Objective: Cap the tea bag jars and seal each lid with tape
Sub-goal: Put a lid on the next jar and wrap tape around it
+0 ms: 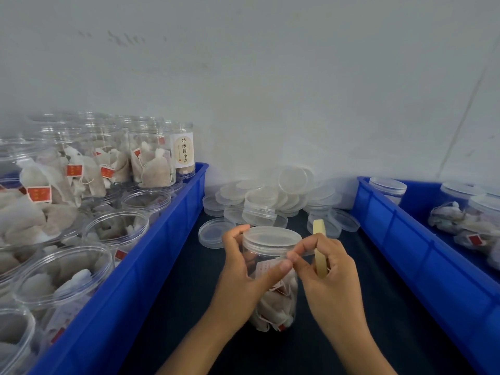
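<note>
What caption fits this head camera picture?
Left hand steadies a capped jar while right hand holds tape.

Soft, even, cool light is filling the scene, casting no hard shadows. Wide-angle distortion is bending the blue bins (173, 234) at the edges; everything is looking slightly blurred.

A dark work surface (338, 345) carries a blue crate (140, 266) on the left, a second blue crate (422, 255) on the right, a capped jar (273, 293) standing between them, and loose clear lids (270, 201) heaped at the wall.
</note>
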`<action>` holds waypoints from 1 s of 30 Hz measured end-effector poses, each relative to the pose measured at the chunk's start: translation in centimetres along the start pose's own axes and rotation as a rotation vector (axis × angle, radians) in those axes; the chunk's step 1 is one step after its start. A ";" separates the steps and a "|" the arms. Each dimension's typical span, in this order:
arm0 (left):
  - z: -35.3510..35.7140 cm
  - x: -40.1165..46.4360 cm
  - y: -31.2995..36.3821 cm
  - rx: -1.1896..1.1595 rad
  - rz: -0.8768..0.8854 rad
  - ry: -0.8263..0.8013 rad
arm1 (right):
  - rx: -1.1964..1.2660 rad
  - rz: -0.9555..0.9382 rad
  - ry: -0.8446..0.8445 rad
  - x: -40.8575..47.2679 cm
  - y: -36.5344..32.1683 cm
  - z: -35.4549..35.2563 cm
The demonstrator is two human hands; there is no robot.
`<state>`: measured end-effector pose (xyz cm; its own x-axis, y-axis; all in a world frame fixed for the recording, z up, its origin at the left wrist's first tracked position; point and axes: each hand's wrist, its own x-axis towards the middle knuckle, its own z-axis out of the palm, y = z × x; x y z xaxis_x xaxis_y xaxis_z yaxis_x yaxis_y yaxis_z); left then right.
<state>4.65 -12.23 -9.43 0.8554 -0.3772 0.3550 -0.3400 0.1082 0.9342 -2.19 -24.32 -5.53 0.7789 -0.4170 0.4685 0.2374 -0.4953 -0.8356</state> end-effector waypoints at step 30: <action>-2.7 1.1 0.0 0.052 0.003 0.153 | -0.764 -0.094 -0.351 1.0 0.9 -3.2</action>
<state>6.64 -10.13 -8.98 0.9025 -0.2315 0.3632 -0.3594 0.0599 0.9313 -3.06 -27.66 -4.89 0.9407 -0.1498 0.3045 -0.0491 -0.9480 -0.3146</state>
